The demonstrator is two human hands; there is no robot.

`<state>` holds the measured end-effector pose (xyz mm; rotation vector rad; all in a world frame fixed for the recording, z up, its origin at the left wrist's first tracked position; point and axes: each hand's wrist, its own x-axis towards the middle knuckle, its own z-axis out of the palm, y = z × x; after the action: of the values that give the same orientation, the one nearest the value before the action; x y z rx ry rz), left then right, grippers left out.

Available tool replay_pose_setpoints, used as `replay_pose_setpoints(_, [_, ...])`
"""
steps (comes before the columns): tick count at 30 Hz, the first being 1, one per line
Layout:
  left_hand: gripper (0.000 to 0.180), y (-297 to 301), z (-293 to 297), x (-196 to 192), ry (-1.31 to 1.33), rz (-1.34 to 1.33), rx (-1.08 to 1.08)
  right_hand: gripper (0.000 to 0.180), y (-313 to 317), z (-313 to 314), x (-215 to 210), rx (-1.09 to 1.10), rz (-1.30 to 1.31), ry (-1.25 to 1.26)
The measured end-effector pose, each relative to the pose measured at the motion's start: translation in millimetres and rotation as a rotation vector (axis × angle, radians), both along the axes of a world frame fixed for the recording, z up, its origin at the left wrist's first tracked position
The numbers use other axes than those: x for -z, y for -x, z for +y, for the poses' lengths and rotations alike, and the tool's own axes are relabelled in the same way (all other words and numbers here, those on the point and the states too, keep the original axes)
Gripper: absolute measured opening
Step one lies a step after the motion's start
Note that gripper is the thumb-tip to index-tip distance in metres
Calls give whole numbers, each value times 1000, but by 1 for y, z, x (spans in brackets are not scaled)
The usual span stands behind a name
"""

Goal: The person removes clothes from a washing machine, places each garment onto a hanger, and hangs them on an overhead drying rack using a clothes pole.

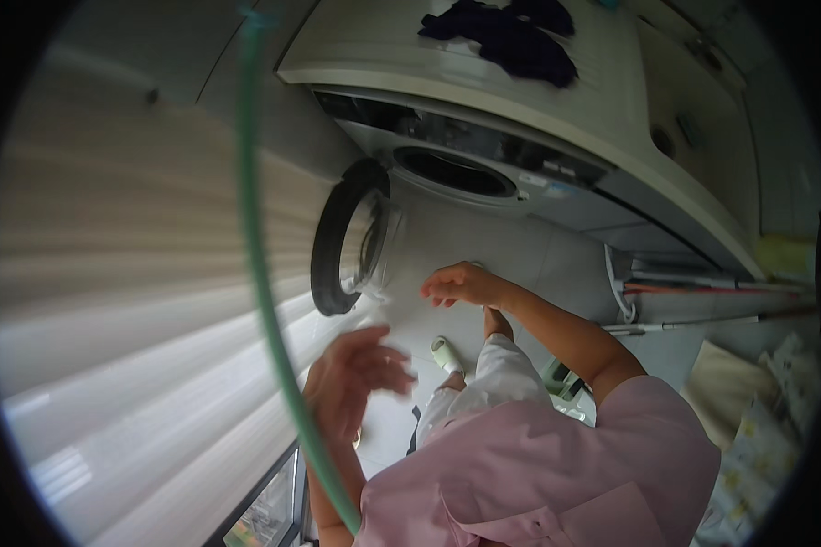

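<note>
My left hand (360, 369) is raised near the white curtain, blurred by motion, its fingers apart and nothing seen in it. In the middle, my right hand (465, 284) hangs over the floor with loosely bent fingers, also holding nothing visible. Beyond both hands stands a front-loading washing machine (534, 182) under the counter. Its round door (330, 246) is swung out to the left, and the dark drum opening (454, 171) faces the room. The door lies nearest my left hand, without visible contact. On the counter above, dark purple cloth (511, 41) lies in a crumpled heap.
A blurred green strand (257, 228) crosses the view at the left, before the pleated white curtain (137, 337). A white countertop (575, 100) runs to a sink (702, 128) at right. Several poles (693, 324) lie below it, near folded fabrics (730, 383).
</note>
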<state>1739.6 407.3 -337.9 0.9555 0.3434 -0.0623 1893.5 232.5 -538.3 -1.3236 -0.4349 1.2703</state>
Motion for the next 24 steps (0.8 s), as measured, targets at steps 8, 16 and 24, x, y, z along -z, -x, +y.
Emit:
replay_pose_setpoints(8, [40, -109, 27, 6, 46, -258, -191, 32, -203, 46, 284, 389, -54, 472])
replay_pose_setpoints(16, [41, -194, 53, 106, 37, -6, -191, 27, -340, 107, 474, 613, -259, 756])
replay_pose_setpoints(24, [41, -223, 65, 156, 59, 148, -152, 24, -369, 127, 540, 616, -287, 862])
